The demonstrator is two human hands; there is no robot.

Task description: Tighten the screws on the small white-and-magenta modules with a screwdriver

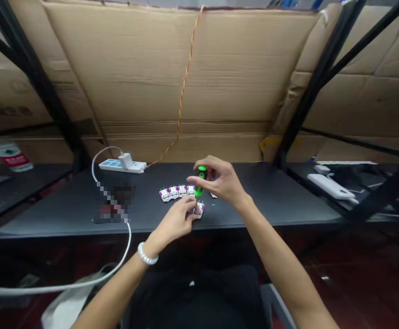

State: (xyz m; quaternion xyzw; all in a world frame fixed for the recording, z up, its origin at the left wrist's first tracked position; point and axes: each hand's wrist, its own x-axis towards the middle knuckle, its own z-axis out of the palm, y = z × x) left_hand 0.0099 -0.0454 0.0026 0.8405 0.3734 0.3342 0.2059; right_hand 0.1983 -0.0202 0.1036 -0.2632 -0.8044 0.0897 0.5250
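black desk (48, 214) — power strip (108, 165), white connector modules (178, 193)

Cardboard sheets (158, 68) are lining the wall behind a black metal rack (38, 77).
A dark worktop (55, 205) is running across, above a reddish floor (364, 274).

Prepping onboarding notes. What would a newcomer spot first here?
The green-handled screwdriver stands out at centre on the dark bench, held in the right hand above a small white terminal module under the left hand. Just behind, a row of similar modules lies in a line. Farther back, a red-and-yellow twisted wire climbs the cardboard backing from a white power strip.
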